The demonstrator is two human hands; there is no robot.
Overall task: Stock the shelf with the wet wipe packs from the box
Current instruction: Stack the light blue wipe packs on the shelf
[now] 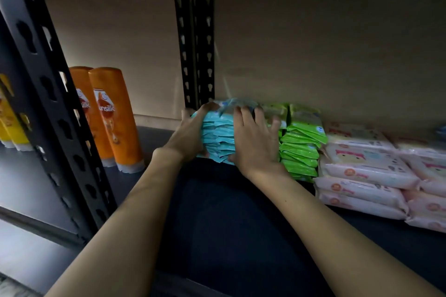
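A stack of light blue wet wipe packs [220,136] stands on the dark shelf board [217,212] near the back. My left hand [187,134] presses against the stack's left side, fingers curled over its top. My right hand [255,142] lies flat on the stack's right front, fingers spread over the top edge. Touching the blue stack on its right is a stack of green wet wipe packs [300,144]. The box is not in view.
Pink and white wipe packs [366,171] are piled at the right. Two orange shampoo bottles [113,118] stand at the left, yellow bottles [9,118] beyond a black slotted upright [55,108]. Another upright [196,43] rises behind the blue stack.
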